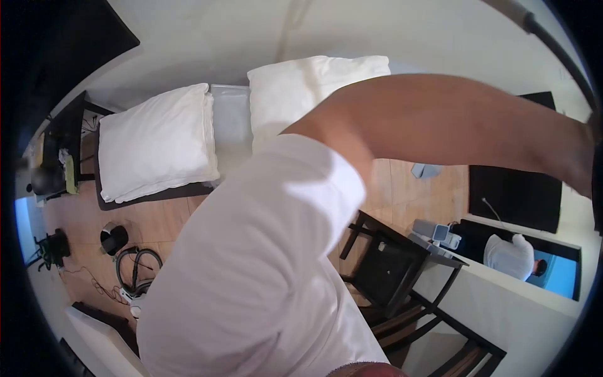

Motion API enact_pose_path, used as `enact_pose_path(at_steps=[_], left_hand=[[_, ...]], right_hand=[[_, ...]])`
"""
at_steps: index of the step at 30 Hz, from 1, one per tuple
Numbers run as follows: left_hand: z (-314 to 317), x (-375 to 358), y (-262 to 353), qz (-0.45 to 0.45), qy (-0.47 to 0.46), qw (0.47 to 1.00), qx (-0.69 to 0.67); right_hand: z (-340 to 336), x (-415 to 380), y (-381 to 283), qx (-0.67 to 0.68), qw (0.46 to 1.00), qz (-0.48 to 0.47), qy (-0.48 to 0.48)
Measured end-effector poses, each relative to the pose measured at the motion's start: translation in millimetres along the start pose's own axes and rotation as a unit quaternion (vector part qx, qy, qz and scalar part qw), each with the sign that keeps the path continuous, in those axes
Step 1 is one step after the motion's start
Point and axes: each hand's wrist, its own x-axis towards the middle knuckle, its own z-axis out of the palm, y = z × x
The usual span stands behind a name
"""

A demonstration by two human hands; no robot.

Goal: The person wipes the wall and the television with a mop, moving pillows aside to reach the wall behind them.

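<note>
A bare arm [440, 122] in a white short sleeve [270, 213] fills the middle of the head view, very near the camera. The elbow is bent and the forearm runs to the right, where the hand is lost in the dark edge. My left hand and my right hand do not show. Behind the arm, two white pillows, one on the left [157, 144] and one partly covered by the arm [289, 91], lie at the wall on a bed-like base. Between them is a strip of pale grey cover [231, 116].
A dark wooden chair [383, 264] stands on the tiled floor [81, 226] at lower right. Beyond it, a framed panel shows a person in white [507, 256] in front of a blue patch. A vacuum hose [125, 273] and a cable lie at lower left.
</note>
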Motion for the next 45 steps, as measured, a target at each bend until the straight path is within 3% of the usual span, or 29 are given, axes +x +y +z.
enact_pose_path(at_steps=[5,10,15,17,19,21,23,25,27,28,30,33,35,37,38,39,40,42,44,45], left_hand=[[-28,41,-47,-0.023,-0.018,0.999,-0.032],[-45,33,-103,-0.069,-0.044,0.995,-0.052],[-58,-51,-163,-0.153,-0.114,0.98,-0.055],[-54,-99,-185,-0.226,-0.157,0.96,-0.045],[-53,-153,-212,-0.236,-0.097,0.966,-0.034],[-51,-205,-238,-0.239,-0.075,0.968,-0.013],[-54,-252,-263,-0.263,-0.087,0.961,-0.002],[-60,-302,-291,-0.298,-0.1,0.949,-0.017],[-66,-351,-317,-0.359,-0.114,0.926,-0.022],[-64,-381,-333,-0.383,-0.108,0.917,-0.034],[-82,-415,-363,-0.487,-0.224,0.843,-0.051],[-88,-480,-397,-0.503,-0.195,0.842,-0.014],[-89,-515,-417,-0.541,-0.191,0.818,-0.031],[-71,-566,-438,-0.524,-0.145,0.839,-0.005],[-58,-596,-439,-0.541,-0.055,0.839,0.021],[-59,-607,-443,-0.566,-0.088,0.819,0.011],[-43,-650,-461,-0.512,-0.062,0.857,0.024],[-60,-640,-465,-0.533,-0.132,0.835,-0.018],[-76,-619,-461,-0.555,-0.169,0.813,-0.052],[-69,-617,-464,-0.545,-0.175,0.818,-0.063]], right_hand=[[-34,98,-29,-0.009,1.0,-0.02,0.022],[-32,142,-88,0.01,0.997,-0.07,-0.02],[-9,158,-169,0.034,0.989,-0.132,-0.065],[0,147,-216,0.0,0.986,-0.143,-0.091],[-2,127,-287,-0.074,0.982,-0.15,-0.089],[-5,106,-362,0.076,0.944,-0.321,-0.01],[24,91,-403,0.096,0.935,-0.342,0.014],[93,82,-419,0.019,0.95,-0.309,0.031],[77,81,-485,0.018,0.941,-0.337,0.033],[40,79,-554,0.055,0.922,-0.382,0.025],[34,68,-618,0.078,0.922,-0.38,-0.002],[50,49,-699,0.0,0.935,-0.355,-0.027],[32,40,-748,0.052,0.92,-0.386,-0.044],[64,35,-771,0.099,0.902,-0.419,0.012],[82,31,-778,0.15,0.875,-0.444,0.117],[84,23,-790,0.207,0.876,-0.429,0.079],[90,16,-801,0.234,0.873,-0.421,0.07],[85,3,-821,0.262,0.882,-0.39,0.03],[62,6,-835,0.104,0.877,-0.47,-0.005],[66,6,-835,0.094,0.883,-0.46,-0.014]])
